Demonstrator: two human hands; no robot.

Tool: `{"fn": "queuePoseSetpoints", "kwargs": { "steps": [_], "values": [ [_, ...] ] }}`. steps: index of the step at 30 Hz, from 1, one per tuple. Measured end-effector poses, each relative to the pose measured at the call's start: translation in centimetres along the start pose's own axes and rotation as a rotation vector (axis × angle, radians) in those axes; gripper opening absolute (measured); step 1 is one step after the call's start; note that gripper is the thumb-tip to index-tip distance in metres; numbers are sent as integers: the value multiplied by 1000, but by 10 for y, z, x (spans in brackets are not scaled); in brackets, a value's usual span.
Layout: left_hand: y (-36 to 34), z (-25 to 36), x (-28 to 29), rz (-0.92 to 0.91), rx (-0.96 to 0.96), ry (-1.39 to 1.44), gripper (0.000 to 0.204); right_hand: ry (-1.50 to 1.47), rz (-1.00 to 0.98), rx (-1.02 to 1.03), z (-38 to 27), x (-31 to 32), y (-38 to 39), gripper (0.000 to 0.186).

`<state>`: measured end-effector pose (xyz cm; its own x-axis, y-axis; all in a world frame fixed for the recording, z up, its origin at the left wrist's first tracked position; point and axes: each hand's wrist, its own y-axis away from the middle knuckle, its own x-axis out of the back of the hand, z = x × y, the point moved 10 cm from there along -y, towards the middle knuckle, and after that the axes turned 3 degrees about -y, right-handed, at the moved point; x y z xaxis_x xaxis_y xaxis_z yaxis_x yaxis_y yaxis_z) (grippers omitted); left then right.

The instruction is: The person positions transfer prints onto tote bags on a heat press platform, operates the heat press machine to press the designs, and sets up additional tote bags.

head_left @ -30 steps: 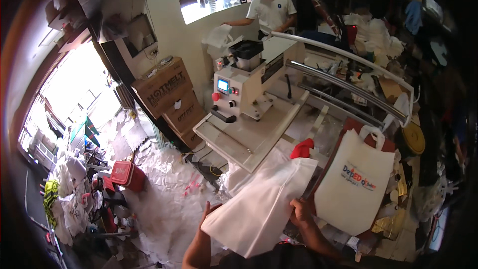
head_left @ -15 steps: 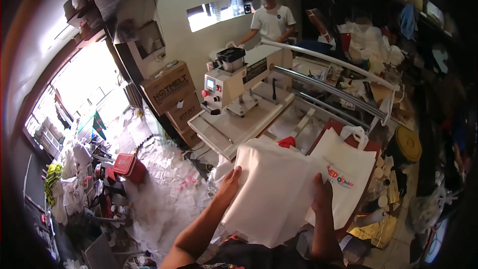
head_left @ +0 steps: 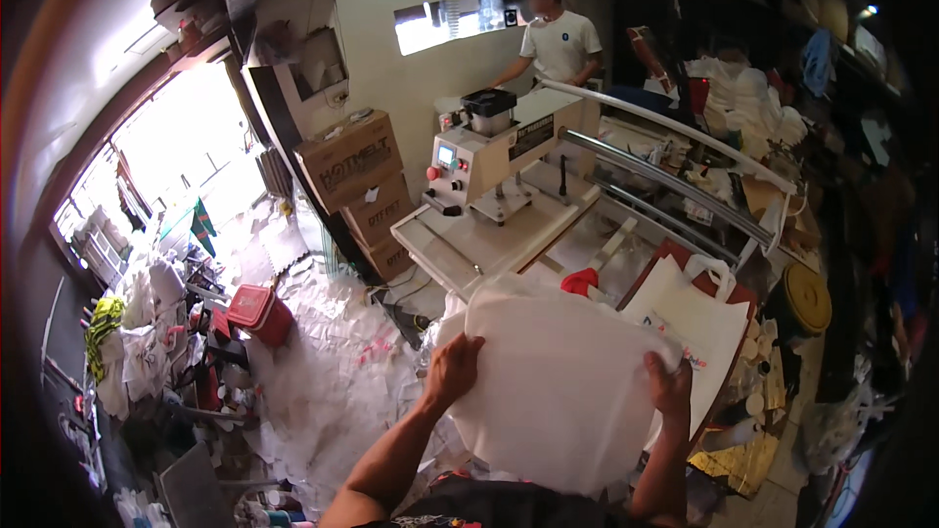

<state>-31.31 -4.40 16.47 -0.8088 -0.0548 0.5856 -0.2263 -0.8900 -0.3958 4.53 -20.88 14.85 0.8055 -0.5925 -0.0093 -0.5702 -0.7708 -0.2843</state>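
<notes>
From my remote seat I see both of the person's hands on a plain white fabric bag [head_left: 562, 381], which is spread flat and held up in front of the body, low in the middle of the view. The left hand [head_left: 453, 369] has its fingers folded over the bag's left edge, pinching the cloth near its upper left corner. The right hand [head_left: 671, 386] pinches the bag's right edge, with the fingers curled around behind the cloth and the thumb on the near side. Just behind the bag's right side lies a second white tote with a printed patch [head_left: 696, 318], its handle loop toward the far side; it rests on a red-edged surface, and the held bag overlaps its near left part. Past the bag's upper edge stands a pale work table [head_left: 460, 249] that carries a white press machine [head_left: 494, 152] with a small screen and a red knob near the table's far left corner. A small red thing [head_left: 579, 282] sits just beyond the bag's top edge. Brown cardboard boxes [head_left: 357, 181] are stacked against the wall left of the table. A person in a white shirt [head_left: 558, 44] stands at the far end of the machine. A red case [head_left: 259, 311] lies on the paper-strewn floor to the left.
</notes>
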Motion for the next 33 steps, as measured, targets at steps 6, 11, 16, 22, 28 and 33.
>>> {"fn": "queuePoseSetpoints", "kwargs": {
  "steps": [6,11,16,22,28,33],
  "values": [
    [9,-33,42,-47,89,-27,32,28,8,-33,-13,-43,22,36],
    [24,-69,83,-27,168,-31,35,106,-24,-72,-22,-81,35,36],
    [48,-125,119,-6,326,8,36,162,-125,-57,-20,-141,55,33],
    [31,-122,158,-43,197,123,41,115,-80,-55,-35,-193,71,30],
    [24,-145,166,-30,145,101,42,171,107,3,-47,-182,95,26],
    [41,-159,149,-114,161,174,41,264,171,-12,-40,-169,134,25]
  ]
}}
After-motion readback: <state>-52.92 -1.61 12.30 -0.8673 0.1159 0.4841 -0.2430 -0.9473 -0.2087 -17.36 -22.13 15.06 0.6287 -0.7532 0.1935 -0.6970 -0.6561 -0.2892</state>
